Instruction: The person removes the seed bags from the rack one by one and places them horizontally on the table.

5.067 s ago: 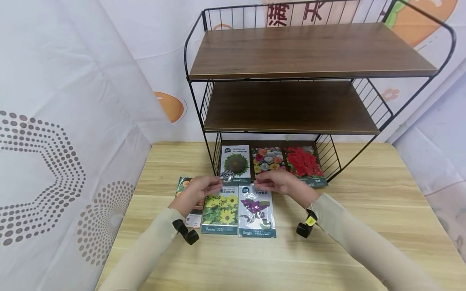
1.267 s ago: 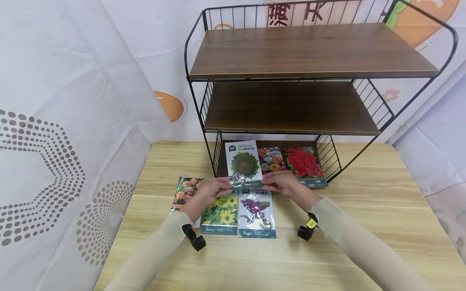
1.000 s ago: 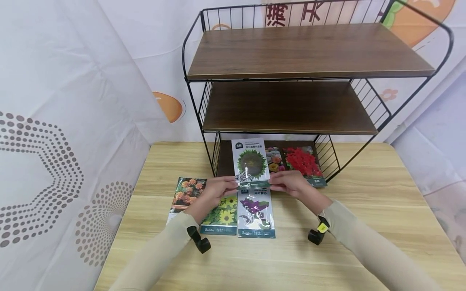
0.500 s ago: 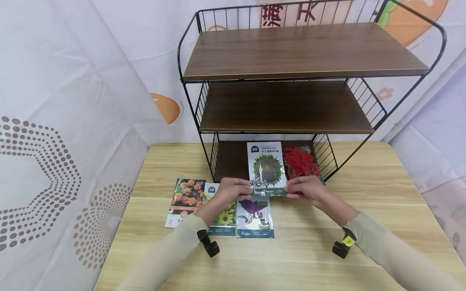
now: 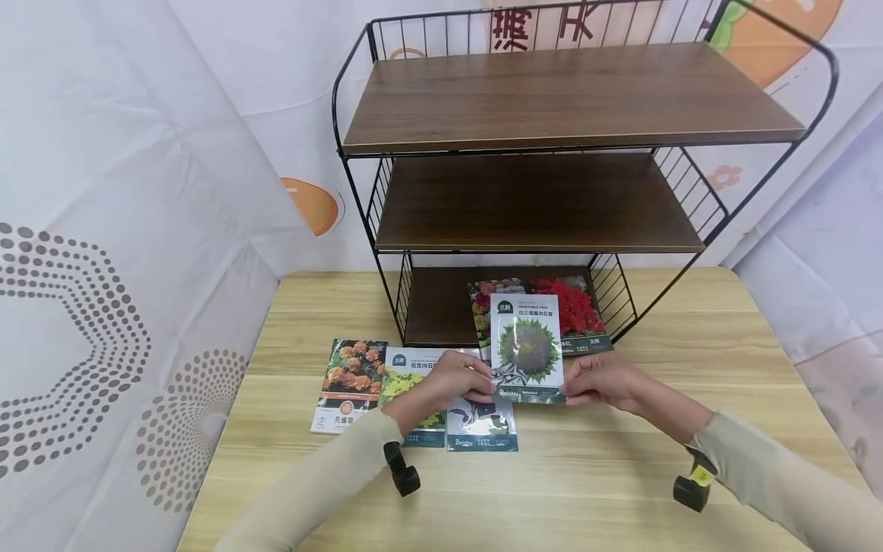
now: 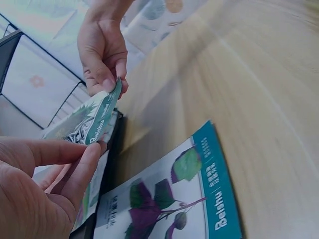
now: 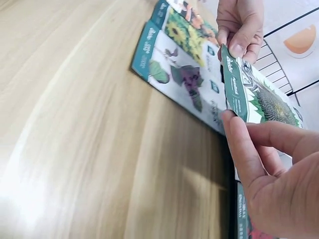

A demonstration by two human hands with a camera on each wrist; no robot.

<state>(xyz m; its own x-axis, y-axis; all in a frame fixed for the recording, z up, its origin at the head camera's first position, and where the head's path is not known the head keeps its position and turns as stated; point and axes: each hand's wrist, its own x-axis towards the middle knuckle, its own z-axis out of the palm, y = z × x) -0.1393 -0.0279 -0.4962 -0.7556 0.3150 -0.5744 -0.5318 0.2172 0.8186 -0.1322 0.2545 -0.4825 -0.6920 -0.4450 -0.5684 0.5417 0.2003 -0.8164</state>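
Observation:
Both hands hold a seed packet (image 5: pixel 527 345) with a large sunflower head on a white front and a green strip along the bottom. My left hand (image 5: pixel 462 377) pinches its lower left corner, and my right hand (image 5: pixel 607 379) pinches the lower right corner. The wrist views show thumb and fingers at each end of the green strip. In the head view the packet overlaps a packet of mixed-colour flowers (image 5: pixel 480 307). Under my left hand, partly hidden, lies a packet with purple leaves (image 5: pixel 483 429).
A black wire rack with brown shelves (image 5: pixel 538 203) stands at the back. A red-flower packet (image 5: pixel 572 310) lies at the right of its bottom shelf (image 5: pixel 438 307). On the wooden table (image 5: pixel 552 491), a marigold packet (image 5: pixel 355 372) and a yellow-flower packet (image 5: pixel 400 379) lie at left.
The sunflower packet has left the bottom shelf's left end, moving right and then towards me, with both hands pinching it. The left part of that shelf now shows bare.

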